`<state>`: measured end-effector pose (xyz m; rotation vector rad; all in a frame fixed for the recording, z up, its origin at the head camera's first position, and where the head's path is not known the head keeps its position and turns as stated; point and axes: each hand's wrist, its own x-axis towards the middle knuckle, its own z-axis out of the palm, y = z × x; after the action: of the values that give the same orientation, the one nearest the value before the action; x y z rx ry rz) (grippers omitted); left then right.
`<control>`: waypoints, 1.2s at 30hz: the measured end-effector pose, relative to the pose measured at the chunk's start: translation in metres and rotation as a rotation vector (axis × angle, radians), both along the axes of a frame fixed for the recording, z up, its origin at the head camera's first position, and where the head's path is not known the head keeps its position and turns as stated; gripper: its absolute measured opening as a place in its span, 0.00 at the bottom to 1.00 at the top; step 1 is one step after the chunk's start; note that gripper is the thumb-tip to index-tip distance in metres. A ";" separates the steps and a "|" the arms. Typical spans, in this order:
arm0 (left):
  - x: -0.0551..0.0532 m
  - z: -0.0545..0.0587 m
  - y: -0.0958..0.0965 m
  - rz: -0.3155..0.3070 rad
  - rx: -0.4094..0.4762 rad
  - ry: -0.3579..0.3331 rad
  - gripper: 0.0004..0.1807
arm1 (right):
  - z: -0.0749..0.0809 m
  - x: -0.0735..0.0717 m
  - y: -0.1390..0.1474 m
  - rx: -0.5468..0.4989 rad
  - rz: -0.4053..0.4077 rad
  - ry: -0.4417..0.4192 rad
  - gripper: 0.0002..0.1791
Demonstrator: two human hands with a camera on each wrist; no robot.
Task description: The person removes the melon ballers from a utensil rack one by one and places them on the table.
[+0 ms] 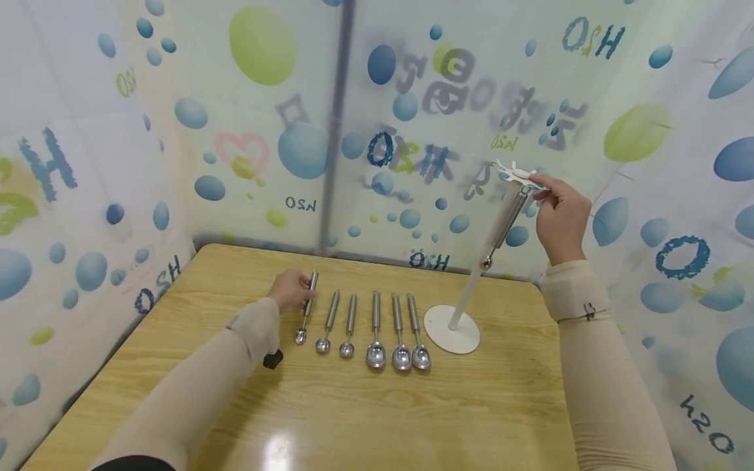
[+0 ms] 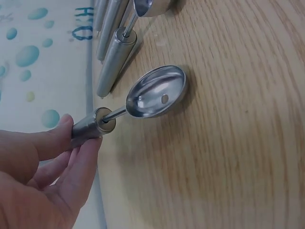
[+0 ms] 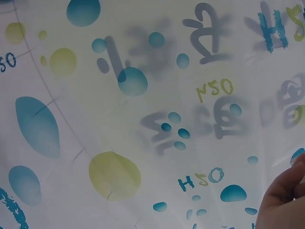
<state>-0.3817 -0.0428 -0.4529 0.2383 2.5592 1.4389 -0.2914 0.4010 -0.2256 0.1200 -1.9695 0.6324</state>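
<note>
My left hand (image 1: 287, 291) pinches the handle of a melon baller (image 2: 157, 93), the leftmost of a row. Its small oval bowl has a hole and sits close over the table, while thumb and fingers lie around the steel handle. My right hand (image 1: 562, 216) is raised and pinches the rim of the white hook top (image 1: 517, 174) of a stand. From that top one steel melon baller (image 1: 508, 221) hangs bowl-down beside the pole. In the right wrist view only part of my right hand (image 3: 283, 198) shows, at the lower right edge.
Several steel scoops lie in a row on the wooden table, among them a small round one (image 1: 323, 345) and a larger oval one (image 1: 376, 355). The stand's round white base (image 1: 438, 333) is just right of them. Patterned curtains (image 1: 265, 131) enclose the table's back and sides.
</note>
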 end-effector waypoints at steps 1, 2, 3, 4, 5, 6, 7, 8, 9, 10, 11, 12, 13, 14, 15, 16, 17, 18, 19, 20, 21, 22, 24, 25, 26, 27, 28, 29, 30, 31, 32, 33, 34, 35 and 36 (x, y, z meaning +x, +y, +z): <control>0.000 0.000 0.000 0.000 -0.011 -0.001 0.18 | 0.000 0.000 0.000 0.000 -0.002 0.000 0.25; 0.000 0.000 0.001 0.001 -0.024 -0.001 0.17 | 0.000 0.000 0.000 0.000 -0.004 0.001 0.25; 0.001 0.000 0.001 0.002 -0.037 -0.006 0.16 | 0.000 0.000 0.000 0.003 -0.004 0.000 0.25; 0.001 -0.001 0.001 0.001 -0.054 -0.008 0.15 | 0.000 0.000 0.000 0.005 -0.006 0.001 0.24; 0.000 -0.002 0.001 0.001 -0.072 -0.010 0.14 | 0.000 0.001 0.000 0.007 -0.008 0.002 0.24; 0.000 -0.004 0.001 0.002 -0.093 -0.013 0.14 | 0.000 0.001 0.000 0.009 -0.009 0.002 0.24; 0.000 -0.006 0.001 0.000 -0.111 -0.014 0.14 | 0.000 0.001 0.000 0.009 -0.009 0.004 0.24; 0.000 -0.008 0.001 0.000 -0.125 -0.018 0.14 | 0.000 0.001 0.000 0.008 -0.010 0.004 0.24; -0.001 -0.010 0.001 0.003 -0.129 -0.025 0.15 | 0.000 0.001 0.000 0.012 -0.011 0.005 0.24; -0.001 -0.012 0.001 0.006 -0.137 -0.027 0.16 | 0.000 0.000 0.000 0.016 -0.012 0.005 0.24; -0.001 -0.014 0.001 0.016 -0.138 -0.034 0.18 | 0.000 0.000 0.000 0.018 -0.012 0.004 0.24; -0.001 -0.016 0.001 0.024 -0.135 -0.039 0.19 | 0.000 0.000 0.000 0.022 -0.012 0.004 0.25; -0.001 -0.017 0.001 0.030 -0.133 -0.039 0.20 | 0.001 0.000 0.000 0.024 -0.013 0.004 0.25; -0.001 -0.018 0.001 0.037 -0.129 -0.041 0.20 | 0.001 0.000 0.000 0.027 -0.015 0.005 0.25; -0.001 -0.019 0.001 0.042 -0.125 -0.039 0.20 | 0.001 0.001 0.000 0.029 -0.014 0.006 0.25; -0.001 -0.019 0.002 0.043 -0.124 -0.037 0.20 | 0.001 0.001 -0.001 0.026 -0.013 0.004 0.26; -0.002 -0.020 0.002 0.042 -0.123 -0.034 0.20 | 0.001 0.001 -0.001 0.023 -0.013 0.005 0.26; -0.002 -0.020 0.003 0.039 -0.124 -0.029 0.20 | 0.001 0.002 -0.001 0.019 -0.013 0.006 0.26; -0.003 -0.021 0.003 0.036 -0.125 -0.026 0.20 | 0.001 0.002 -0.001 0.018 -0.013 0.006 0.26; -0.003 -0.021 0.003 0.035 -0.121 -0.027 0.20 | 0.001 0.002 -0.001 0.018 -0.013 0.005 0.25; -0.003 -0.022 0.003 0.033 -0.123 -0.025 0.20 | 0.001 0.002 -0.001 0.018 -0.012 0.002 0.25; -0.003 -0.023 0.003 0.034 -0.121 -0.028 0.20 | 0.001 0.001 0.000 0.019 -0.013 -0.001 0.25; -0.003 -0.024 0.003 0.036 -0.116 -0.034 0.19 | 0.000 0.000 0.000 0.021 -0.013 -0.006 0.25; -0.003 -0.024 0.003 0.035 -0.112 -0.039 0.19 | -0.001 0.000 0.000 0.023 -0.014 -0.009 0.25; -0.003 -0.024 0.003 0.034 -0.112 -0.042 0.19 | -0.001 0.000 0.001 0.021 -0.015 -0.012 0.25; -0.003 -0.023 0.002 0.033 -0.113 -0.046 0.19 | -0.001 -0.001 0.001 0.021 -0.016 -0.014 0.25; -0.003 -0.023 0.002 0.033 -0.113 -0.050 0.19 | -0.001 -0.001 0.001 0.019 -0.018 -0.016 0.26; -0.004 -0.022 0.002 0.029 -0.120 -0.049 0.19 | -0.001 -0.001 0.001 0.017 -0.018 -0.017 0.26; -0.004 -0.021 0.002 0.029 -0.127 -0.048 0.19 | -0.001 -0.001 0.001 0.019 -0.020 -0.017 0.26; -0.005 -0.020 0.001 0.028 -0.140 -0.043 0.19 | -0.001 -0.001 0.001 0.018 -0.020 -0.020 0.26; -0.007 -0.018 0.001 0.026 -0.154 -0.031 0.20 | -0.001 -0.001 0.001 0.018 -0.021 -0.021 0.26; -0.008 -0.016 0.002 0.019 -0.174 -0.006 0.21 | 0.000 0.000 0.001 0.021 -0.021 -0.020 0.25; -0.009 -0.013 0.002 0.006 -0.197 0.025 0.22 | 0.000 0.000 0.001 0.020 -0.023 -0.022 0.25; -0.010 -0.009 0.004 -0.007 -0.219 0.056 0.23 | 0.000 0.000 0.001 0.020 -0.024 -0.022 0.25; -0.010 -0.005 0.007 -0.018 -0.234 0.088 0.23 | 0.001 0.001 0.001 0.022 -0.024 -0.021 0.25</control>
<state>-0.3922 -0.0361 -0.4580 0.2927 2.7577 1.1328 -0.2906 0.4025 -0.2250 0.1028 -1.9950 0.5988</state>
